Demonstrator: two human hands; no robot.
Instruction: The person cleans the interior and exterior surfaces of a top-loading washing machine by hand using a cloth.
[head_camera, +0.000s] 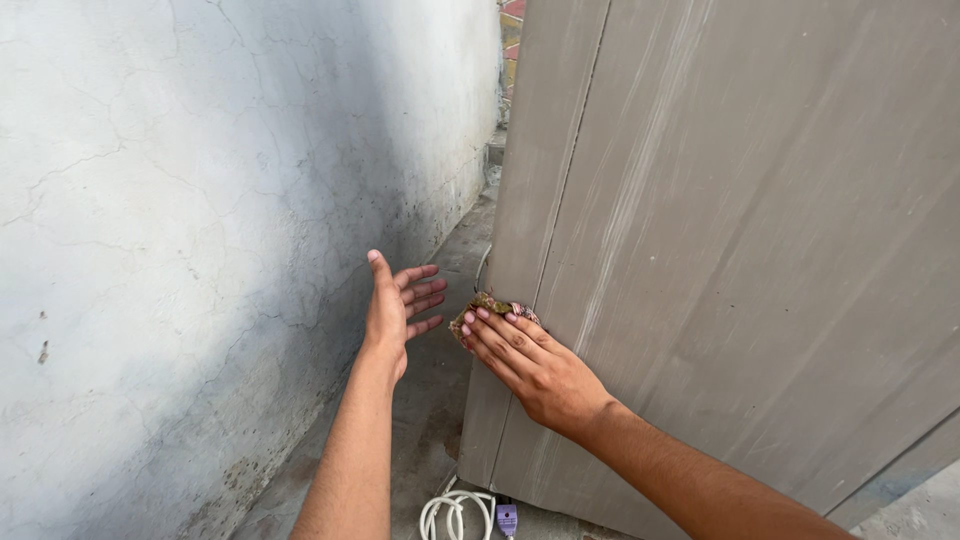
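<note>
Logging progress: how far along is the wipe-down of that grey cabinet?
Done: pale wiped streaks cross the grey cabinet side. In hand: right hand presses a brownish rag at its front corner; left hand hovers open, empty. Left: lower panel looks dusty.

A: Light check?

B: Daylight, soft and even, no hard glare. The white wall (200, 200) is brightest at upper left and falls into grey shade towards the gap by the grey cabinet (750, 250).

A: Shadows?

B: Diffuse only. The floor strip (440, 400) in the gap is dim. A faint sheen shows on streaks of the cabinet face.

A: Sharpness?

B: Mostly crisp. The left hand (395, 305) is slightly soft; the right hand (530, 360) is sharp. Bright far background at top centre. Mild wide-angle stretch at the edges.
</note>
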